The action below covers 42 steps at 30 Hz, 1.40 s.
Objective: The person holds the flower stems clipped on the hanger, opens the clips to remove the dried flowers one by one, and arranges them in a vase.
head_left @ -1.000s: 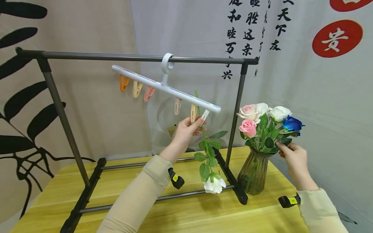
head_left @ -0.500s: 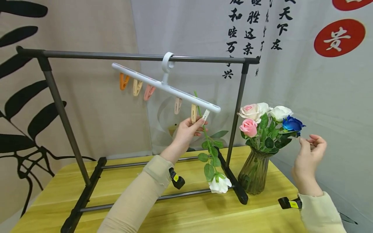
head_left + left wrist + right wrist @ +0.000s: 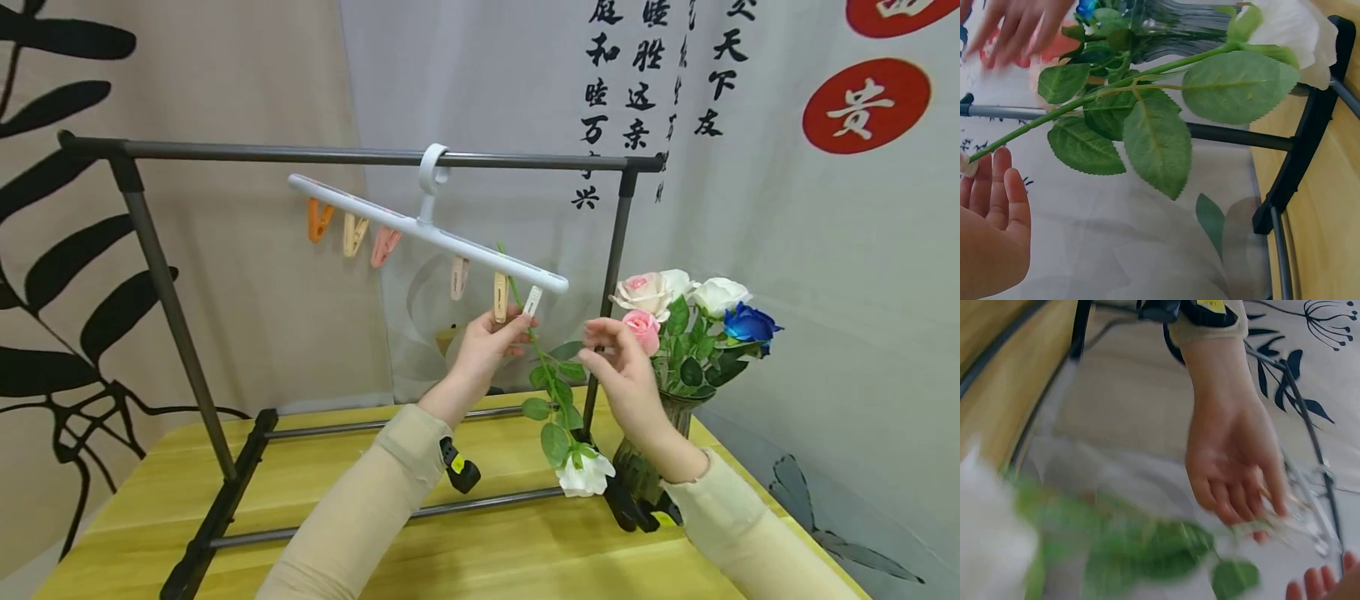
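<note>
My left hand pinches the lower end of a white clothespin at the low right end of a white hanger. A white rose hangs head down, its green stem running up past the left fingers and a yellow clothespin. The left wrist view shows the rose's leaves beside the left hand. My right hand, fingers loosely bent and holding nothing, is just right of the stem, in front of the vase. Motion blurs the rose in the right wrist view.
A glass vase of pink, white and blue roses stands at the right. The hanger tilts from the rack's top bar. Orange, cream and pink clothespins line its left half. Rack bars cross the wooden table.
My right hand left the vase flowers, moved outward to the right, then came left toward the hanging rose. The rose head swung to the right. My left hand stayed at the clothespin.
</note>
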Each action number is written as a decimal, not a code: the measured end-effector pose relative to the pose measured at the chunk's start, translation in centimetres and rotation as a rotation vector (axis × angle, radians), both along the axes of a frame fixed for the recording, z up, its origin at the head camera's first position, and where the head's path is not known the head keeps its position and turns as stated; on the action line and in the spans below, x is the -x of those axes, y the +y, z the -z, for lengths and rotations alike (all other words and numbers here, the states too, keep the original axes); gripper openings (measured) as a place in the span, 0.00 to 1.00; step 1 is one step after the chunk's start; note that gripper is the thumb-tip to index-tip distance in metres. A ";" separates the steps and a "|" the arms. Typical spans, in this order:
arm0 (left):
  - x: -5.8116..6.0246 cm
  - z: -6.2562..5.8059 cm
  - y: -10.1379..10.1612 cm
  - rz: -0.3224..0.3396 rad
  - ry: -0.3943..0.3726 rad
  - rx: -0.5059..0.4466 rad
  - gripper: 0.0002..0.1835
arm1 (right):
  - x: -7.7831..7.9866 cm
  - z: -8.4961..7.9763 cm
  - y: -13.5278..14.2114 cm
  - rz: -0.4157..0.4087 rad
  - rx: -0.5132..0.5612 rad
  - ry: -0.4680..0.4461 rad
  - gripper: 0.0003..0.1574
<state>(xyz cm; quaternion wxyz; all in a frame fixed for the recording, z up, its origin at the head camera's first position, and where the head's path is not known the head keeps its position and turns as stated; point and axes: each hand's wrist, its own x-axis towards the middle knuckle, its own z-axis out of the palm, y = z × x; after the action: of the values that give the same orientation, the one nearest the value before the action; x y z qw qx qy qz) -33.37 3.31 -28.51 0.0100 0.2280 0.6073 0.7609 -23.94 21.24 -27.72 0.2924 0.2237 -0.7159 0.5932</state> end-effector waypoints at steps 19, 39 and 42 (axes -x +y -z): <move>-0.2 2.3 0.8 0.072 -0.004 0.088 0.17 | 8.0 -3.4 -3.8 -0.178 0.182 -0.247 0.23; -1.2 6.7 -1.1 0.151 0.089 0.308 0.12 | 9.8 -4.7 -2.6 -0.161 0.203 -0.173 0.20; -1.6 7.0 -1.7 0.172 0.111 0.309 0.11 | 10.1 -5.0 -2.2 -0.151 0.185 -0.174 0.21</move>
<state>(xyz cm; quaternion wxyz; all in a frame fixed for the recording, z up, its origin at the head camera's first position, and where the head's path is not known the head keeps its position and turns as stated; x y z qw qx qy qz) -31.73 1.62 -35.52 0.0762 0.3165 0.6949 0.6413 -34.06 19.07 -22.70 0.2034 0.1968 -0.6617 0.6943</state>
